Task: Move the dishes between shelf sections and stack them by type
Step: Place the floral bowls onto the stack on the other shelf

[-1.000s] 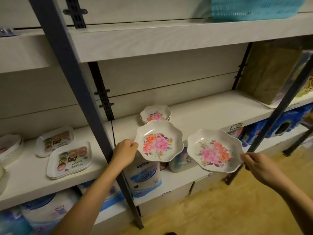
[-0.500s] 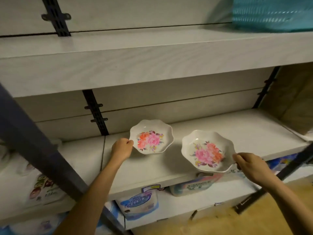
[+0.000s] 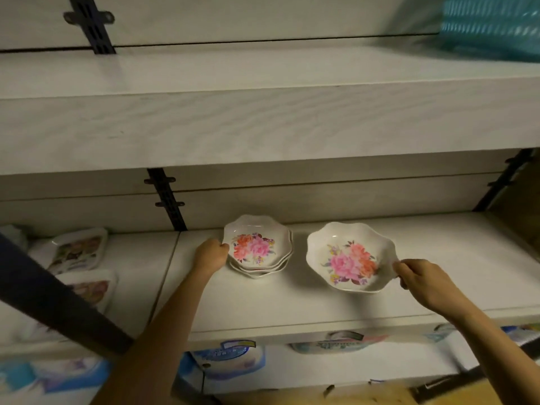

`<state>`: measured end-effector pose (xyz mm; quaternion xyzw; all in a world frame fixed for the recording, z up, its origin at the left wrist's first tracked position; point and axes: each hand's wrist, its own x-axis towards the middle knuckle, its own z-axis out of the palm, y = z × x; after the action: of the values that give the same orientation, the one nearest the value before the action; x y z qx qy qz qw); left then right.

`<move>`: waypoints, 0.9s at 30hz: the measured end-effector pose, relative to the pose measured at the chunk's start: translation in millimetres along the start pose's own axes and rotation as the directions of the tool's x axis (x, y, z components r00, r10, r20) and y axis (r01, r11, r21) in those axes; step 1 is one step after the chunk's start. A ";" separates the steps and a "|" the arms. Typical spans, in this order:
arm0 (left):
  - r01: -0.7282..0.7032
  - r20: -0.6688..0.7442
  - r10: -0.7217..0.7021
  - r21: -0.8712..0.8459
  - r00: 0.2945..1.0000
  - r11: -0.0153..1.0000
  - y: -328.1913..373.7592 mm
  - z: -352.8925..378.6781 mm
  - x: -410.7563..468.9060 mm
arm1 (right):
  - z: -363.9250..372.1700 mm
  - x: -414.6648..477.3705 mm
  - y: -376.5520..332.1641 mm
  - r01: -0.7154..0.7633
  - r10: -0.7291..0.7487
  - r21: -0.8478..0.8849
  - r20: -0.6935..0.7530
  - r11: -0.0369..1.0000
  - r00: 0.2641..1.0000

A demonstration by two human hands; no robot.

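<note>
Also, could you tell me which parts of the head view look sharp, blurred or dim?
Head view: the stacked floral dish in the left hand and the larger floral dish in the right hand are fairly sharp; head view, edges: the teal basket and printed trays are smeared; head view, lighting: dim and soft under the upper shelf.

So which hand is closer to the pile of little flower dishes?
Left. The left hand holds the pile of little flower dishes at its left rim; the right hand is off to the right, holding the bigger flower dish.
</note>
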<state>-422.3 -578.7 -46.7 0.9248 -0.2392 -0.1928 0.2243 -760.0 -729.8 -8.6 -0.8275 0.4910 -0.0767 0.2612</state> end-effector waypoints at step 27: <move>-0.054 0.050 0.048 0.123 0.998 0.991 -75.2 -35.8 -27.0 | 109.4 83.2 -130.2 0.142 -0.114 -0.132 0.201 0.981 0.973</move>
<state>-400.8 -493.9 -48.6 0.9259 -0.2794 -0.1933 0.1655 -575.3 -712.0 -46.5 -0.8779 0.4132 0.0232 0.2409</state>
